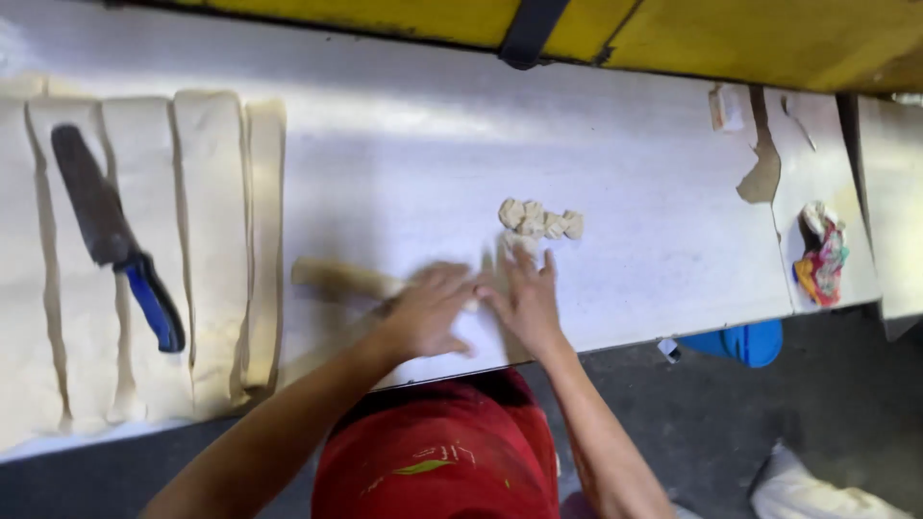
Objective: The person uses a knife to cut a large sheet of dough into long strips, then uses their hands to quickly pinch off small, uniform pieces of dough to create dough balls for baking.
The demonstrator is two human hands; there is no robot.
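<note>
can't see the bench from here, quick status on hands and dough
Left hand and right hand flat on dough roll. Cut dough pieces just beyond. Knife lies on dough strips, clear.

Both hands are blurry. The left hand [430,309] covers one end of the dough roll [338,278]. Under the right hand [524,300], the dough cannot be seen. Far left, the dough strips [207,240] are cut off.

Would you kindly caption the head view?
Both hands, left and right, roll a dough rope beside cut dough pieces.
</note>
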